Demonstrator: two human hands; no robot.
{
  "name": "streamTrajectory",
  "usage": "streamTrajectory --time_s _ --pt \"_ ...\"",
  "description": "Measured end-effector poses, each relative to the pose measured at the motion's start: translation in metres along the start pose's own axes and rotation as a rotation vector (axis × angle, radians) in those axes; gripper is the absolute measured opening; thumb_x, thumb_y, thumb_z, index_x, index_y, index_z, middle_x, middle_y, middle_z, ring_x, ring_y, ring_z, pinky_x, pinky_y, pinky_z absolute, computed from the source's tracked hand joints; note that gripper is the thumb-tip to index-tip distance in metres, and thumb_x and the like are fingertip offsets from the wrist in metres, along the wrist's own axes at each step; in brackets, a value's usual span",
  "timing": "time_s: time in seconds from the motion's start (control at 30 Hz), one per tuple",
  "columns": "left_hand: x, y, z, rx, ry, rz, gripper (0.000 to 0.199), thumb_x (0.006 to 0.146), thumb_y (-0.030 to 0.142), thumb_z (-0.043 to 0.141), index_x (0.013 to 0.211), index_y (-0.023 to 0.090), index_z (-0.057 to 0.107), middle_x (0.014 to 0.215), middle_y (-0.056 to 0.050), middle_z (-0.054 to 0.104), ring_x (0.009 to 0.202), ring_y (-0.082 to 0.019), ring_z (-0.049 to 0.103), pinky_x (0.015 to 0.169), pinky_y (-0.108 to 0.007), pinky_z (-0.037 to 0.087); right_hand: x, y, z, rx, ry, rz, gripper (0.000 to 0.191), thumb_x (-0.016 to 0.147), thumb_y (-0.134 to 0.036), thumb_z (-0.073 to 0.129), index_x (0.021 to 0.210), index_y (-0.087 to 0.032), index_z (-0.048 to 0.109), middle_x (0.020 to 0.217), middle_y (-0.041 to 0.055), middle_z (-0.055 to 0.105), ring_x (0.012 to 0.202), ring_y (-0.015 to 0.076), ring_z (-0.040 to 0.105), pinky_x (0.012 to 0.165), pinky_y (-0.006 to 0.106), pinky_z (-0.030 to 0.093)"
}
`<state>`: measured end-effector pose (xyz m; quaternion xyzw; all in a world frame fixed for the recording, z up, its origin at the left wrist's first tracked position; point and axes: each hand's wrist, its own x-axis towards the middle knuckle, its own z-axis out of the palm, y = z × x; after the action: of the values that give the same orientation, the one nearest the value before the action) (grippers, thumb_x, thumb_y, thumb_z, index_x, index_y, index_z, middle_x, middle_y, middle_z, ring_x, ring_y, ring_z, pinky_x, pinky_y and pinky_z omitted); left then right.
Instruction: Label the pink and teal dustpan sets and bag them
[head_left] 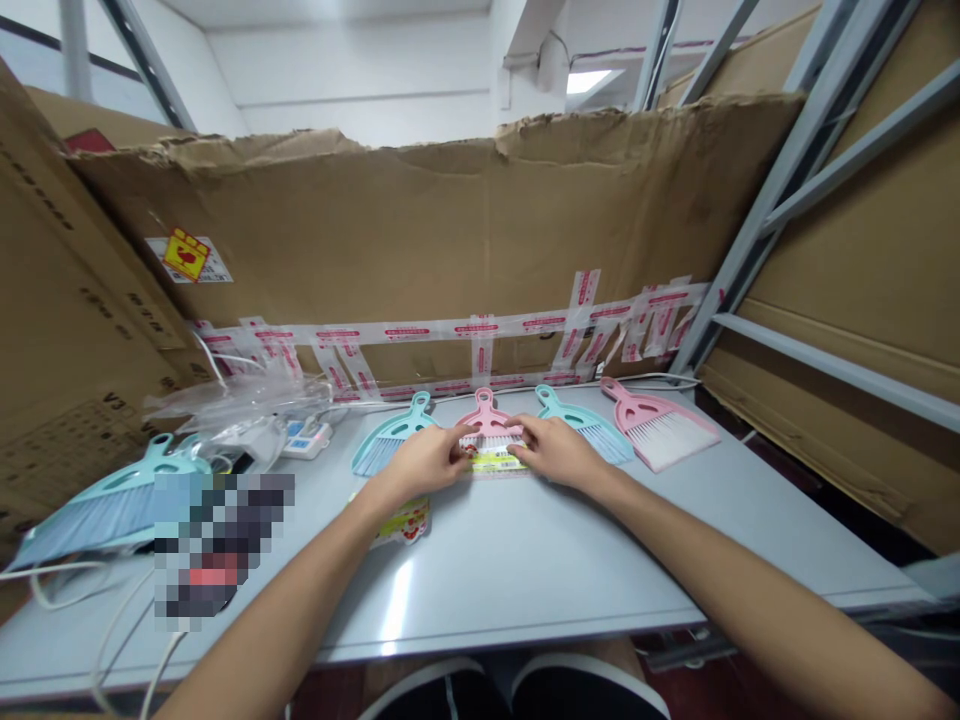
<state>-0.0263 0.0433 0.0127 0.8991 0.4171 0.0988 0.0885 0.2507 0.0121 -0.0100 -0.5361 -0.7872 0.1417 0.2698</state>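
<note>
On the grey table, four dustpans lying in a row, left hand and right hand resting together on the inner pink dustpan, any clamping impossible to tell.

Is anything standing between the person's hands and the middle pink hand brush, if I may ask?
Nothing visible: the left hand and right hand rest on the middle pink hand brush, at its bristles.
</note>
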Motion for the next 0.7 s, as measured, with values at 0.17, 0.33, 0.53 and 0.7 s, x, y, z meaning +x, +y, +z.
streamTrajectory --time_s 0.17,0.33,0.53,0.7 --pt "0.002 -0.003 0.003 0.026 0.016 0.000 0.059 0.095 0.027 0.060 0.153 0.023 0.069 0.091 -0.005 0.084 0.078 -0.025 0.075 0.070 -0.031 0.045 0.002 0.000 0.002 -0.080 0.023 0.017 0.036 0.100 -0.028 0.075 0.136 -0.024 0.075 0.092 0.0019 0.081 0.084 0.0215 0.073 0.074 0.030 0.045" --pt "0.002 -0.005 0.004 0.075 0.022 0.006 0.060 0.096 0.026 0.058 0.156 0.025 0.066 0.096 -0.006 0.084 0.083 -0.026 0.075 0.073 -0.032 0.047 0.003 -0.004 0.002 -0.195 -0.006 0.028 0.037 0.104 -0.029 0.072 0.141 -0.026 0.073 0.114 0.0068 0.085 0.102 0.0253 0.078 0.082 0.031 0.050" --pt "0.002 0.001 0.003 0.130 0.030 -0.036 0.057 0.101 0.029 0.055 0.157 0.027 0.066 0.099 -0.010 0.083 0.087 -0.028 0.075 0.077 -0.033 0.050 0.004 -0.008 0.005 -0.268 -0.004 0.045 0.039 0.107 -0.030 0.065 0.146 -0.027 0.070 0.134 0.0076 0.082 0.118 0.0286 0.077 0.092 0.034 0.054" --pt "0.002 0.001 0.003 0.130 0.034 -0.056 0.054 0.102 0.030 0.056 0.155 0.029 0.068 0.100 -0.009 0.083 0.087 -0.027 0.076 0.076 -0.032 0.049 0.004 -0.010 0.008 -0.289 0.005 0.069 0.038 0.110 -0.032 0.061 0.147 -0.026 0.068 0.136 0.0089 0.080 0.121 0.0280 0.075 0.095 0.035 0.054"
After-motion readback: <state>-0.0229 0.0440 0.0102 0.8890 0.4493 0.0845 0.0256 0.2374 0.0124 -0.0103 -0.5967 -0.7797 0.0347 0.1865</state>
